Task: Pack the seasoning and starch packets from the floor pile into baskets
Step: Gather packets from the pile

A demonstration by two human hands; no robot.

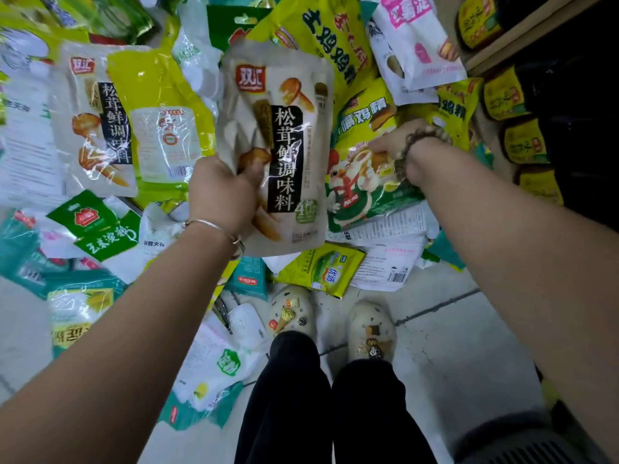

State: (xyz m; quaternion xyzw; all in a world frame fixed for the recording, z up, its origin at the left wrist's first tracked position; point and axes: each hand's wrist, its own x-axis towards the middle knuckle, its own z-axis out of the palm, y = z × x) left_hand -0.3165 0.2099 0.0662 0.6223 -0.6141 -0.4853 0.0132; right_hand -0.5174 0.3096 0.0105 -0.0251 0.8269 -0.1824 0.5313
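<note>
My left hand point(222, 192) grips a beige mushroom seasoning packet point(284, 128) with a black label, holding it upright above the floor pile. My right hand point(390, 144) reaches to the right and pinches a yellow-green chicken seasoning packet point(361, 189) with a cartoon rooster, which lies on the pile. A second beige mushroom packet point(97, 122) lies at the left, beside a yellow packet point(164, 122). No basket is in view.
Packets of yellow, green, white and teal cover the floor all around. Shelves with yellow packets point(516, 95) stand at the right. My feet in pale shoes point(335, 319) stand on grey tiles point(452, 346) just behind the pile. A dark object point(516, 440) sits at the bottom right.
</note>
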